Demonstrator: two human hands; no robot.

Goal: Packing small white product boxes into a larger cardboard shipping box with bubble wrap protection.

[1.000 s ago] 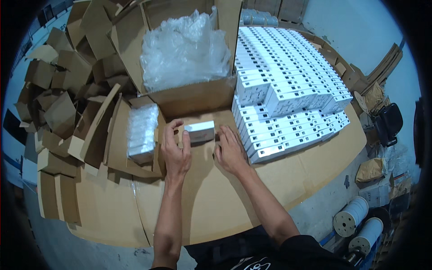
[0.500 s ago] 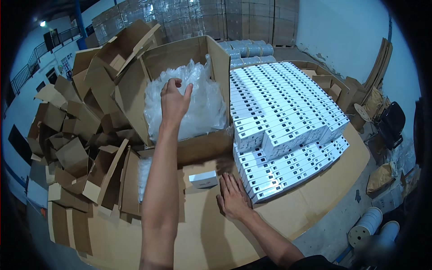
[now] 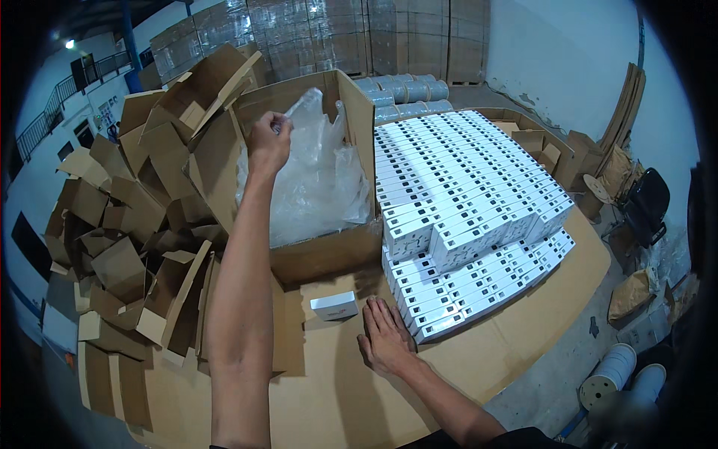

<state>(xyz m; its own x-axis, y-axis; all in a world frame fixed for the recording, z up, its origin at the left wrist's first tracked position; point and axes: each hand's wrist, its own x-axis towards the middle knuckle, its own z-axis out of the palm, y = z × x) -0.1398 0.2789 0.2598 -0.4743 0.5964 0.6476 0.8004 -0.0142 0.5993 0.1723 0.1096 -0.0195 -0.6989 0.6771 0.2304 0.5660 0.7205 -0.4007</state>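
Observation:
My left hand point(image 3: 271, 142) is raised over the left side of a large open cardboard box point(image 3: 329, 253), its fingers pinched on a clear plastic bag point(image 3: 305, 111). The bag stretches up from a heap of clear plastic bags point(image 3: 318, 187) inside the box. My right hand point(image 3: 387, 340) lies flat on the cardboard-covered table point(image 3: 479, 382), fingers stretched out, against the near left corner of the stacked white boxes point(image 3: 449, 269). Just left of its fingertips a single small white box point(image 3: 334, 306) stands on the table.
Empty opened cartons point(image 3: 123, 273) are piled along the left. Wrapped reels point(image 3: 404, 91) and tall wrapped carton stacks point(image 3: 314, 37) stand behind the table. On the floor at right are a black chair point(image 3: 647, 206), a brown sack point(image 3: 632, 293) and a cable spool point(image 3: 609, 374).
My left hand has closed from open fingers and shifted slightly left, drawing a plastic bag up from the heap. The right hand stays flat in place.

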